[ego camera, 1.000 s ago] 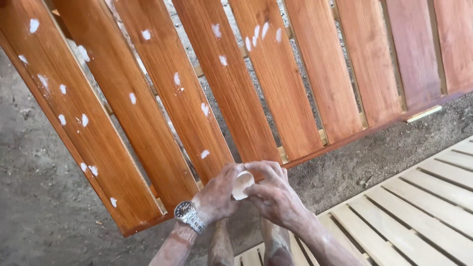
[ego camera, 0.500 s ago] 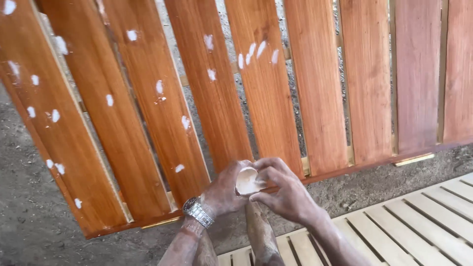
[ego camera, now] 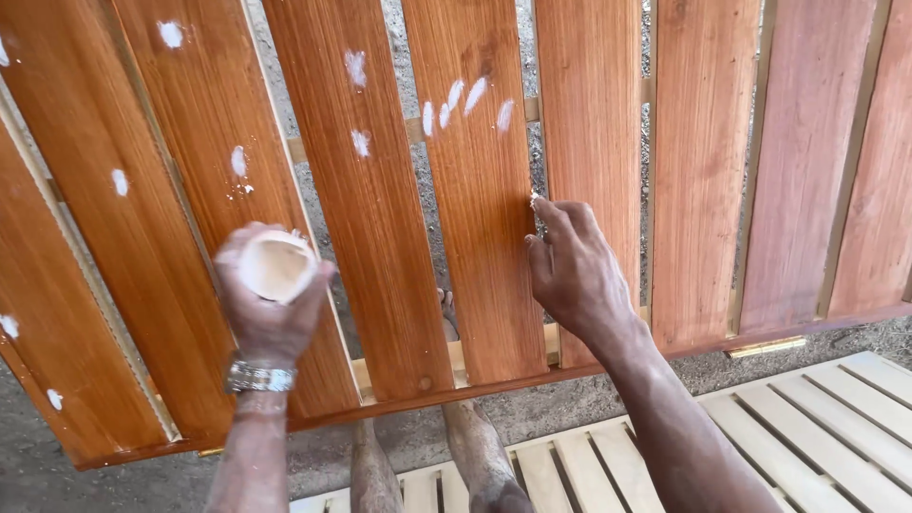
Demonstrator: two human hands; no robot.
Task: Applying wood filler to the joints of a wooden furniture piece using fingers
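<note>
Overhead, the left hand (ego camera: 269, 302) cups a small round container (ego camera: 276, 267), its open mouth facing up toward the camera. The right hand (ego camera: 576, 274), fingers loosely curled, presses a putty-tipped forefinger against the slatted wooden panel (ego camera: 480, 237), whose reddish slats run lengthwise away from the person, dotted with white filler (ego camera: 456, 95).

A gritty grey ground (ego camera: 38, 475) runs along the lower frame. On it rests a reddish slatted wood panel (ego camera: 475, 247) (dotted with white filler dabs) filling the upper frame, and a pale unfinished slatted panel (ego camera: 836, 427) at lower right.
</note>
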